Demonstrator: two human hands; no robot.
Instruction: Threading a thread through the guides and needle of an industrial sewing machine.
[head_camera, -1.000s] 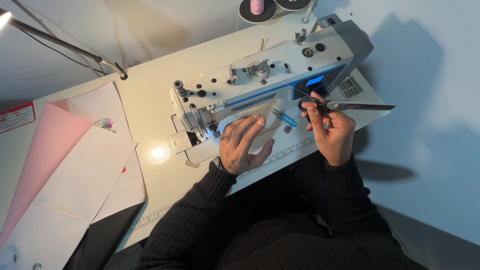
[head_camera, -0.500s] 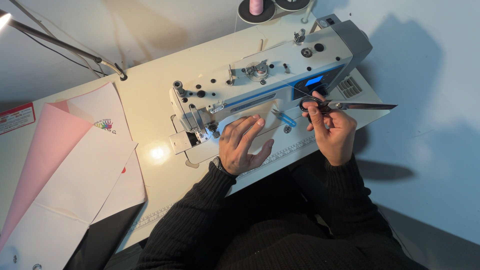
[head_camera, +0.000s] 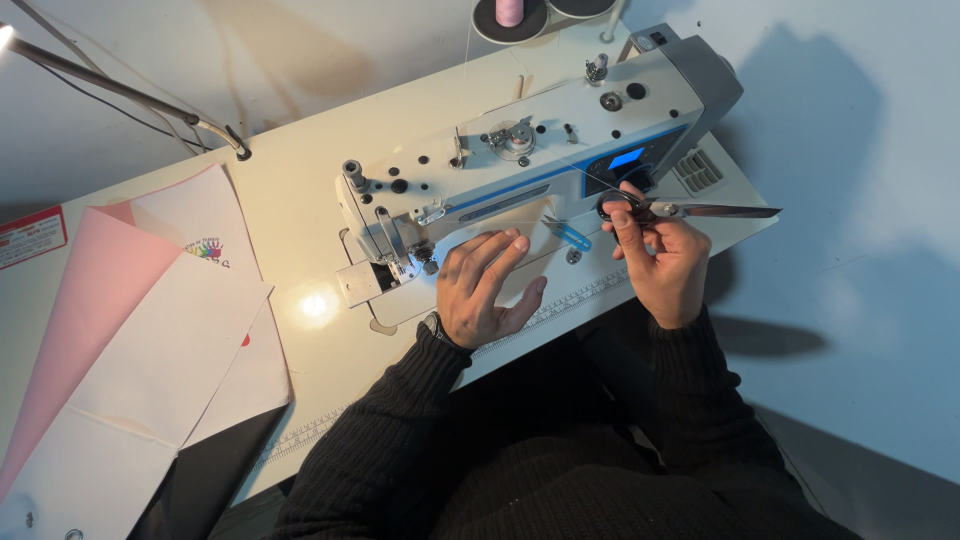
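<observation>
My left hand (head_camera: 487, 288) lies flat, fingers together, on a pale piece of fabric (head_camera: 520, 236) on the bed of a white sewing machine (head_camera: 530, 150), just right of the needle and presser foot (head_camera: 415, 258). My right hand (head_camera: 660, 262) holds a pair of black-handled scissors (head_camera: 690, 211) near the machine's right end, blades shut and pointing right past the table edge. Small blue thread snips (head_camera: 568, 236) lie on the bed between my two hands.
Pink and white sheets (head_camera: 130, 330) are stacked on the table's left part. A lamp arm (head_camera: 120, 92) reaches in from the upper left. A pink thread spool (head_camera: 510, 12) stands behind the machine. A ruler strip (head_camera: 570, 302) runs along the table's front edge.
The view has shifted slightly; the scissors' tip sits a little further left and up. My left hand stays flat on the fabric.
</observation>
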